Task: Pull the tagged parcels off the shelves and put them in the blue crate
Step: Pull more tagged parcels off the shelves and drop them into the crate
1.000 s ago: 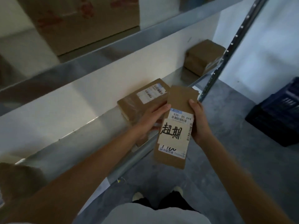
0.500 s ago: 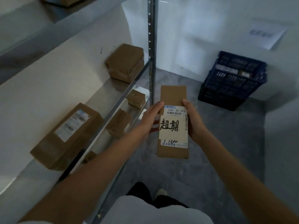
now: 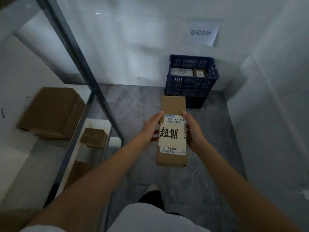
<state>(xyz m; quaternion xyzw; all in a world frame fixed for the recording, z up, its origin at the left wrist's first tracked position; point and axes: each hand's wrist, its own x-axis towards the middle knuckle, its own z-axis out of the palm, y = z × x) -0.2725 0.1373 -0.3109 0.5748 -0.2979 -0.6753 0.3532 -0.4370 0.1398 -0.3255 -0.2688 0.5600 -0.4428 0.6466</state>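
I hold a long brown tagged parcel [image 3: 173,104] in front of me, its white label marked with black handwritten characters and a barcode. My left hand [image 3: 151,129] grips its left edge and my right hand [image 3: 194,131] grips its right edge. The blue crate [image 3: 190,84] stands on the floor against the far wall, straight beyond the parcel, with two parcels lying inside it. The held parcel is in the air, short of the crate.
A metal shelf rack [image 3: 93,97] runs along my left, with a large brown box [image 3: 51,113] on one shelf and a small box [image 3: 94,137] on the shelf below. A paper sign [image 3: 203,33] hangs on the wall above the crate. White walls close in on the right.
I have turned right, away from the shelves, carrying the parcel in both hands. The blue crate has come from the right edge of view to straight ahead and closer.
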